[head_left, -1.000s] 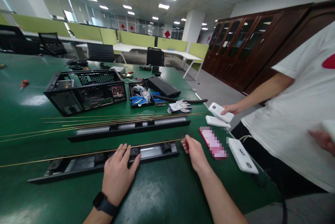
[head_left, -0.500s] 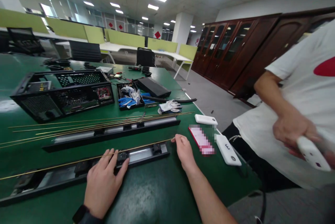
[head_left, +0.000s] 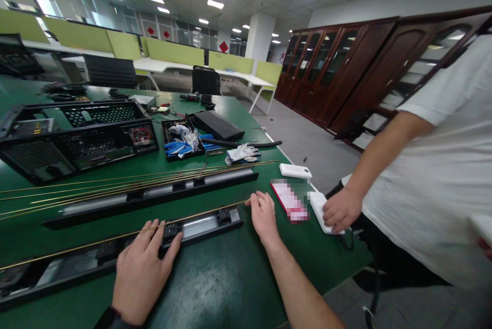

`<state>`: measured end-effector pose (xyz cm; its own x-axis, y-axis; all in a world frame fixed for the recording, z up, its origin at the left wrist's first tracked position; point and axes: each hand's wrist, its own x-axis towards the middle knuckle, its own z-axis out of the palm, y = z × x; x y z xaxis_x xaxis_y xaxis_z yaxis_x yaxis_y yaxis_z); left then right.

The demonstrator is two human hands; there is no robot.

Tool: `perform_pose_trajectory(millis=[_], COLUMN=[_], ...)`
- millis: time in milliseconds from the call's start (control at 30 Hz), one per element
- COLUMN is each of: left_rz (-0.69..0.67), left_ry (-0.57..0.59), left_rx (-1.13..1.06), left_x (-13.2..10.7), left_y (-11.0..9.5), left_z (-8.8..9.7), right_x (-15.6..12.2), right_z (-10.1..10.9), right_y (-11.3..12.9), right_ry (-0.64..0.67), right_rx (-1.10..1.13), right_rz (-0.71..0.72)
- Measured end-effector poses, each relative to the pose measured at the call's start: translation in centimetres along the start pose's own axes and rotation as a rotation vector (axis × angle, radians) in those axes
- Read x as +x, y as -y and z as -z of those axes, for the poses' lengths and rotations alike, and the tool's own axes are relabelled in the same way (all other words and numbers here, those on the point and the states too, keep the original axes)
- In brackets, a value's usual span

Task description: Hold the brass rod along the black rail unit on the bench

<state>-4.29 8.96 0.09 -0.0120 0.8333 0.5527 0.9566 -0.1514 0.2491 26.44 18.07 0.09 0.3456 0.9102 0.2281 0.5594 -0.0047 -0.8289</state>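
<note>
My right hand (head_left: pixel 263 213) pinches the right end of a brass rod (head_left: pixel 209 211) between thumb and fingers. The rod runs along the front rail (head_left: pixel 200 225), which lies on the table (head_left: pixel 207 278) well short of its right edge. My left hand (head_left: pixel 144 262) lies over the rail, thumb spread wide from the fingers; I cannot tell whether those fingers press the rod or only rest by it. Behind lies the rear rail (head_left: pixel 154 201), with more rods (head_left: pixel 215 169) along it.

As I judge it, the rod is thin enough to flex or spring off the rail if the pinch slips or my left hand lifts. A pull to the right could nudge the phone (head_left: pixel 286 198), near the table's right edge. There another person's hand (head_left: pixel 344 208) covers much of a white block (head_left: pixel 317 205), so a careless reach could bump it.

I can read no brand or label: the phone's face is pixelated, and the farther block (head_left: pixel 294 170) shows only a dark round mark.
</note>
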Motion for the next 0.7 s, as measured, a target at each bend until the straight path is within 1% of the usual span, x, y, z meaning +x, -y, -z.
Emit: perform_pose_trajectory(millis=[167,333,533,700], left_rz=[0.001,-0.002,-0.017,-0.027], left_ry=[-0.013,0.013,0.019,0.006], left_rx=[-0.014,0.014,0.012,0.001], left_x=[0.03,0.00,-0.04,0.02], left_y=[-0.12,-0.07,0.21,0.30], left_z=[0.12,0.18,0.02,0.07], right_x=[-0.15,-0.19,-0.20,-0.20], right_z=[-0.22,-0.09,-0.29,-0.38], right_y=[-0.08,0.17,0.26,0.32], right_ry=[-0.006,0.002,-0.032,-0.028], right_rx=[0.016,0.030,0.045,0.046], right_rz=[0.020,0.053,0.059,0.061])
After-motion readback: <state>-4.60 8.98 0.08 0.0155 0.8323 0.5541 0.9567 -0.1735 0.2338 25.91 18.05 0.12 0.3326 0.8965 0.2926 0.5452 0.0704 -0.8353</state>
